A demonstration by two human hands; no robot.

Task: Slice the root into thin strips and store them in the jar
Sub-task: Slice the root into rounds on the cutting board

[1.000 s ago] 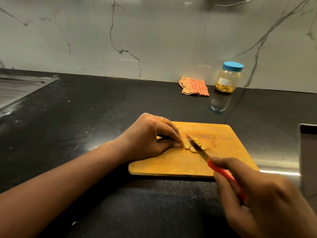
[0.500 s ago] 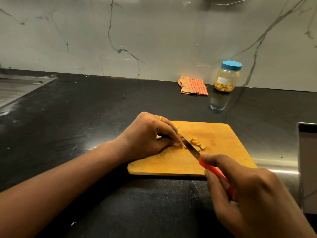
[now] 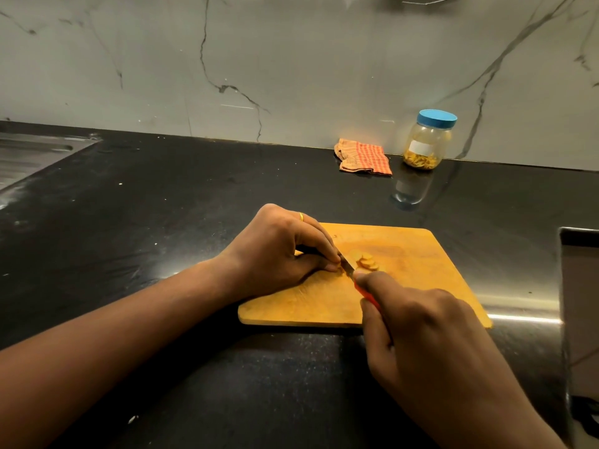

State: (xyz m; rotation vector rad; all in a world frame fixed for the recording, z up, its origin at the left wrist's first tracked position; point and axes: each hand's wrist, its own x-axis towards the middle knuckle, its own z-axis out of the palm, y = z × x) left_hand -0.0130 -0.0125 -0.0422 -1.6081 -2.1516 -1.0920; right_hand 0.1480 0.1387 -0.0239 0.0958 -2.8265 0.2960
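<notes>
**Inspector:** Where was the root found?

**Assistant:** Cut root slices (image 3: 368,263) lay overlapping in a small heap near the middle of the cutting board (image 3: 421,286), touching the far side of the knife (image 3: 347,266). The rest of the root was covered by fingertips and could not be inspected.

**Inspector:** State of the hands?

**Assistant:** The left hand (image 3: 275,254) had its fingers and thumb curled tight, with the tips pinched down on the root against the near side of the blade. It wore a ring (image 3: 301,217). The right hand (image 3: 431,338) was wrapped round the knife's red handle, forefinger stretched along the top, and it hid most of the handle and the board's near right portion.

**Inspector:** Surroundings?

**Assistant:** The board sat on a black counter (image 3: 162,222). The jar (image 3: 427,144), with its blue lid on and yellow strips at the bottom, stood well apart against the marble wall (image 3: 291,59). A checked cloth (image 3: 364,157) lay crumpled just beside it. A steel draining surface (image 3: 29,153) occupied the far left, and a metal edge (image 3: 580,303) the right; what it belonged to could not be determined
</notes>
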